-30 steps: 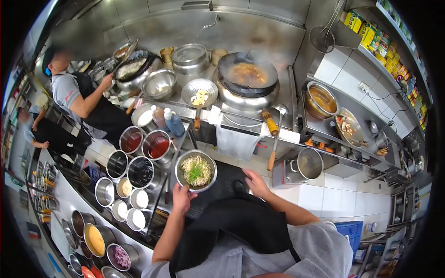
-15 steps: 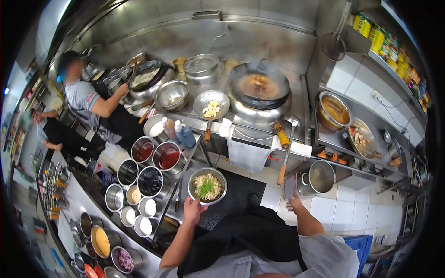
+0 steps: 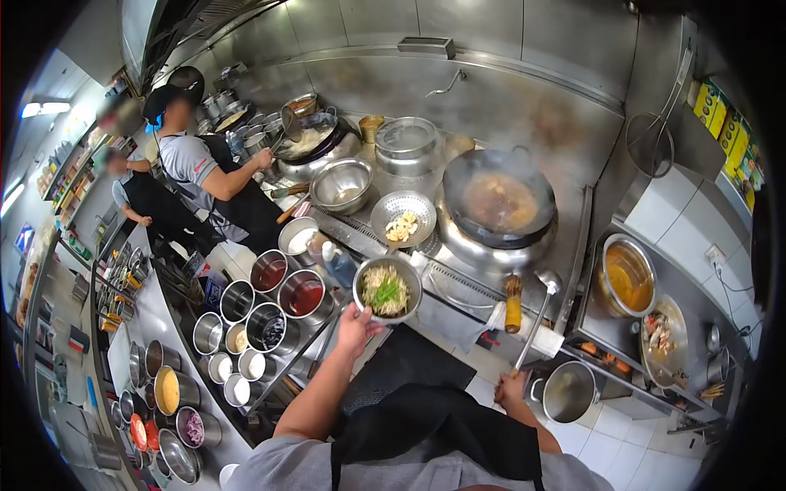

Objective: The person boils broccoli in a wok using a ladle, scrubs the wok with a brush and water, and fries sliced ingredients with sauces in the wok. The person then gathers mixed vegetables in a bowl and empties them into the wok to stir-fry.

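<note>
My left hand (image 3: 357,329) is closed on the rim of a steel bowl (image 3: 387,290) that holds pale noodles or sprouts topped with chopped greens. The bowl is held up at the stove's front edge. My right hand (image 3: 512,390) is wrapped round the handle of a ladle (image 3: 538,321), whose head rests on the stove edge. Beyond it, a black wok (image 3: 499,199) of steaming brown food sits on the burner. A perforated strainer (image 3: 404,219) with pale yellow pieces lies to the wok's left. A brush (image 3: 513,304) stands near the ladle.
Sauce containers (image 3: 301,293) stand at left, beside squeeze bottles (image 3: 338,263). A co-worker (image 3: 205,168) cooks at the far left wok, another person (image 3: 131,192) behind. A tall pot (image 3: 569,392) sits low at right; a pot of orange liquid (image 3: 628,276) is on the right counter.
My left hand has raised the bowl forward toward the stove. My right hand, open and empty before, has taken hold of the ladle handle. The camera view has shifted.
</note>
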The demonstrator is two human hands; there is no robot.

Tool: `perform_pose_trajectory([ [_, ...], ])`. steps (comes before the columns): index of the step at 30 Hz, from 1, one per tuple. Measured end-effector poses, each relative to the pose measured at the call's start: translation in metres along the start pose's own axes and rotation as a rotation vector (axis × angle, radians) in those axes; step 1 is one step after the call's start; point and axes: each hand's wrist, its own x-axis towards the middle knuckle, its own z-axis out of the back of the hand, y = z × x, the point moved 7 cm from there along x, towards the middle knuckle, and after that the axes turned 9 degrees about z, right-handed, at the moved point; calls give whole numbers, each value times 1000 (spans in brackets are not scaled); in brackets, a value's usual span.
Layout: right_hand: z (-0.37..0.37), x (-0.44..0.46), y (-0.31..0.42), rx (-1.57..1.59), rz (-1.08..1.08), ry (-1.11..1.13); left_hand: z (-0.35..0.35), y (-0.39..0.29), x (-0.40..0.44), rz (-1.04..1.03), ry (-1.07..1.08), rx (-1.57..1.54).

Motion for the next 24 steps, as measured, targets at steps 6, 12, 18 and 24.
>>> perform_pose_trajectory([
  [6, 75, -16, 44, -135, 122, -57, -145, -96, 107, -367, 64, 321],
  [12, 55, -43, 94, -201, 273, -121, -306, -177, 171, -1228, -284, 997],
  [18, 10, -19, 156, -546, 565, -63, -370, -226, 221, -1188, -242, 952],
  [24, -80, 41, 252, -607, 626, -7, -309, -215, 327, -696, -149, 769],
])
